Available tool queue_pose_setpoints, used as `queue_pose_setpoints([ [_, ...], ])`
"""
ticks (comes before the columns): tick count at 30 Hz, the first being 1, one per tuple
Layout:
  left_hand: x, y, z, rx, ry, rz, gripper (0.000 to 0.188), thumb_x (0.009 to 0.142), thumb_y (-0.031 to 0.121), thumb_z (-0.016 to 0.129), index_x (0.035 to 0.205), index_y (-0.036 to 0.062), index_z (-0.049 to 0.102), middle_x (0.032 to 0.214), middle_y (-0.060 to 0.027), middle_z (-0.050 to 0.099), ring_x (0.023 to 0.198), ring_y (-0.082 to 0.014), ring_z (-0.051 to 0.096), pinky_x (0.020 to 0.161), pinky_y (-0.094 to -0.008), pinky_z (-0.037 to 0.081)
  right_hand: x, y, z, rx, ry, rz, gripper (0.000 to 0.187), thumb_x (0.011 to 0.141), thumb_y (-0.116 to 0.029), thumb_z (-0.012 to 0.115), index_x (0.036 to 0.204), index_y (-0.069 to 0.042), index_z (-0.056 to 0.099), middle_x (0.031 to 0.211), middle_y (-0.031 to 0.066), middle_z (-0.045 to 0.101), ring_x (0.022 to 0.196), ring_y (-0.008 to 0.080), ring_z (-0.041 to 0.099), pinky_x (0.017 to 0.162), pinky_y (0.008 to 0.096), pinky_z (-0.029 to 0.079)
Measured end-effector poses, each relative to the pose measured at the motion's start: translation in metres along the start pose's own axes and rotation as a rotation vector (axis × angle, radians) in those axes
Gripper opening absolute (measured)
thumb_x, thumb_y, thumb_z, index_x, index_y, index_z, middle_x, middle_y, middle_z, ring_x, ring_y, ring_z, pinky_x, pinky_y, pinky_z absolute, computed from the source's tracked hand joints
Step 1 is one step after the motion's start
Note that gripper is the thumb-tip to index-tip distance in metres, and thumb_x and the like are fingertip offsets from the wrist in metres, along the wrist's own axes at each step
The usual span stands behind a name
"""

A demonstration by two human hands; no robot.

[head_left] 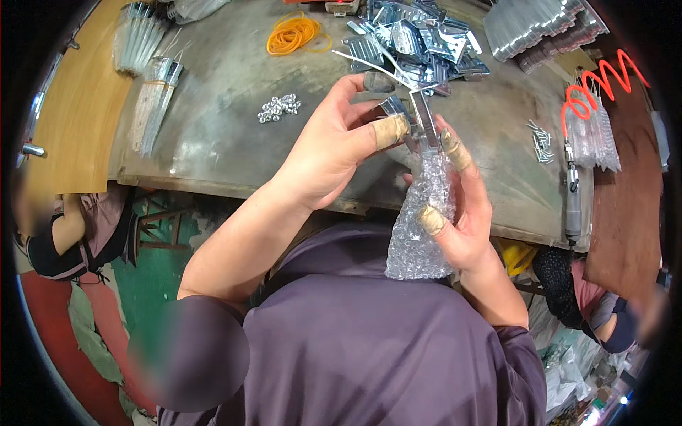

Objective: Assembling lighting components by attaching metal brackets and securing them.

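My left hand (328,148) is closed, thumb and fingers pinching a small shiny metal bracket (392,108) over the table's front edge. My right hand (469,216) curls round a bubble-wrap sleeve (423,231). Out of the sleeve's upper end rises a metal strip (423,113), close beside the bracket; whether the two touch I cannot tell. Tape covers several fingertips on both hands. Just beyond them lies a heap of bent metal brackets (408,39). The sleeve hangs down toward my dark shirt, and its wrap hides whatever part sits inside.
On the metal table (220,142) lie orange rubber bands (293,34), small round nuts (279,108) and screws (542,142). Wrapped bundles (158,99) are at left, more (536,28) at far right. A pneumatic screwdriver (572,202) with red coiled hose (586,96) rests right. Other people sit on both sides.
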State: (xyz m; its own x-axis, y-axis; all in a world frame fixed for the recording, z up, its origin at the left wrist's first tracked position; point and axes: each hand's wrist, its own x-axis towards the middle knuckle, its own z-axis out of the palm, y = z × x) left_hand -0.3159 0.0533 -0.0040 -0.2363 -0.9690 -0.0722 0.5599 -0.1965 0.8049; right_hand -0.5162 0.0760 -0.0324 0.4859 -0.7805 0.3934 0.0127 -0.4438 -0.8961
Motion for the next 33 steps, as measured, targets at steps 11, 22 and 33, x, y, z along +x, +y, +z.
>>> queue_pose_setpoints([
  [11,0.000,0.000,-0.009,0.134,0.007,0.057,0.055,0.080,0.010,0.070,0.121,-0.0008,0.035,0.106,-0.0143,0.058,0.099,-0.0171,0.055,0.088,-0.0304,0.045,0.001,0.000,0.014,0.005,-0.020,0.096,0.071,0.083,-0.016,0.061,0.140,0.001,0.022,0.146,0.0170,0.023,0.125,0.0256,0.039,0.097,0.0376,0.040],
  [22,-0.005,-0.010,-0.011,0.294,0.022,0.046,0.047,0.082,0.010,0.065,0.120,0.0014,0.039,0.108,-0.0141,0.057,0.102,-0.0181,0.056,0.090,-0.0307,0.044,-0.013,0.004,0.039,0.120,0.003,0.078,0.075,0.080,-0.008,0.062,0.137,0.004,0.015,0.146,0.0224,0.016,0.134,0.0310,0.025,0.108,0.0396,0.022],
  [33,0.002,-0.021,-0.026,0.513,0.109,0.039,0.045,0.084,0.008,0.060,0.119,-0.0036,0.035,0.106,-0.0151,0.053,0.092,-0.0220,0.061,0.084,-0.0326,0.049,-0.063,0.001,-0.191,-1.262,0.473,0.522,0.051,0.084,-0.024,0.061,0.126,-0.002,0.045,0.121,0.0185,0.051,0.116,0.0314,0.047,0.098,0.0381,0.035],
])
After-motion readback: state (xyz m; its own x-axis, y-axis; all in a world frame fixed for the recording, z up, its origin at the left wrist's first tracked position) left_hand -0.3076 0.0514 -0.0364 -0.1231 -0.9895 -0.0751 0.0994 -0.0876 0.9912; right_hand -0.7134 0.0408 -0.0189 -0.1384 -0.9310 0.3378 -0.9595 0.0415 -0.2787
